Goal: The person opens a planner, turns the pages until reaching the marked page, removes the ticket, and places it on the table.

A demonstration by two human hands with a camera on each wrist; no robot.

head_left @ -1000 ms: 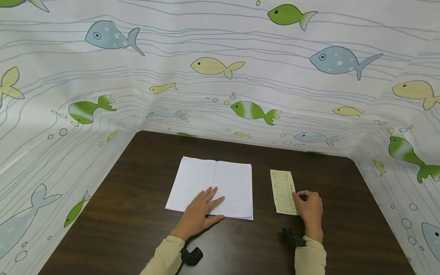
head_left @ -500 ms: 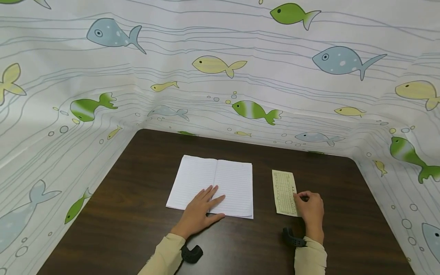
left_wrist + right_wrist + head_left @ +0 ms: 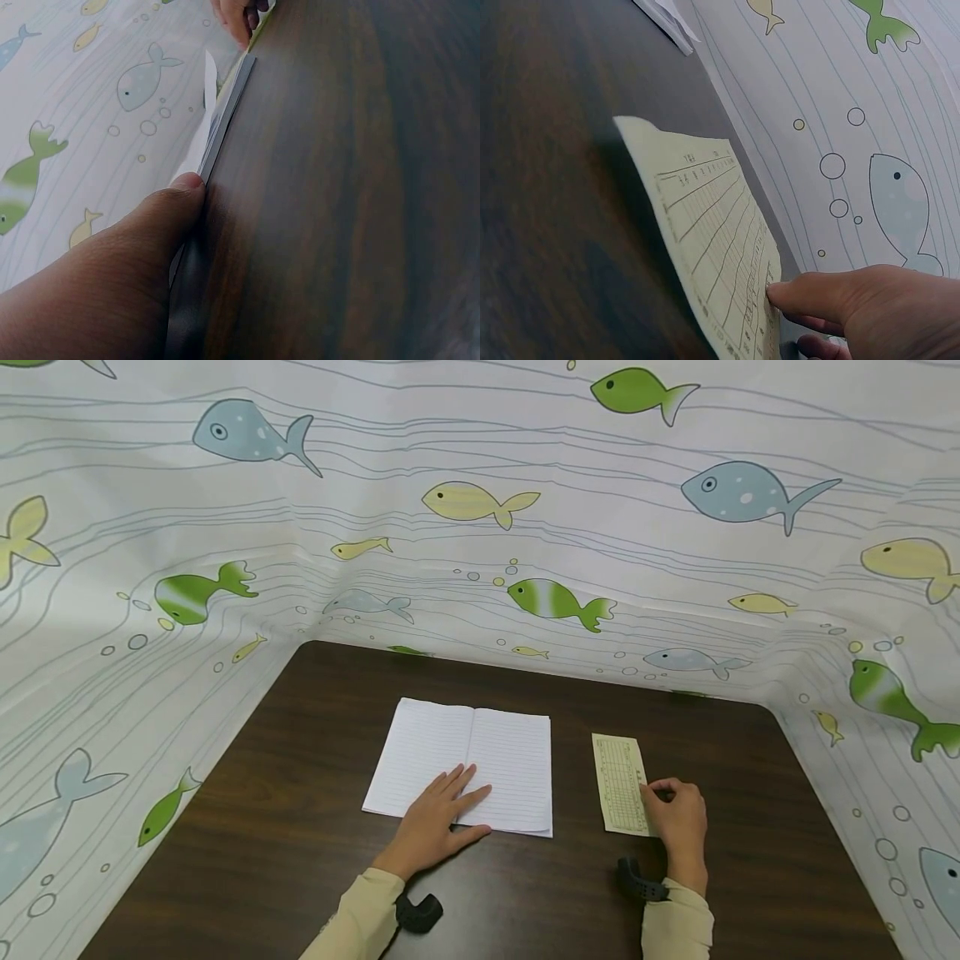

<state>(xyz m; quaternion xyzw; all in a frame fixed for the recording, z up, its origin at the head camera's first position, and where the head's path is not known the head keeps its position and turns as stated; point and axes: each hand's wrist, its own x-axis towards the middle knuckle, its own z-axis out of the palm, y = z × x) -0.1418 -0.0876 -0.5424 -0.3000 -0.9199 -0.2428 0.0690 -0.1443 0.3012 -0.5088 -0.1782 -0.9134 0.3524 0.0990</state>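
Note:
An open lined notebook [image 3: 506, 760] lies on the dark table. My left hand [image 3: 435, 827] rests across its lower middle, fingers spread over the fold. Seen from the left wrist, the thumb [image 3: 169, 206] lies along the notebook's near edge. Right of the notebook is a pale yellow printed form [image 3: 621, 783], a thin paper slip with ruled rows. My right hand [image 3: 677, 818] pinches its right edge between thumb and finger. In the right wrist view the form [image 3: 712, 232] slants, its far edge raised above the table with a shadow beneath.
The dark wood table [image 3: 525, 902] is bordered by a white wall covering [image 3: 465, 443] printed with fish, at the back and both sides. Black wrist straps [image 3: 418, 914] sit on both forearms, over beige sleeves [image 3: 678, 922].
The yellow form shifts slightly in the right hand, its lower edge a little nearer to me. The left hand stays on the notebook. The head view has moved slightly.

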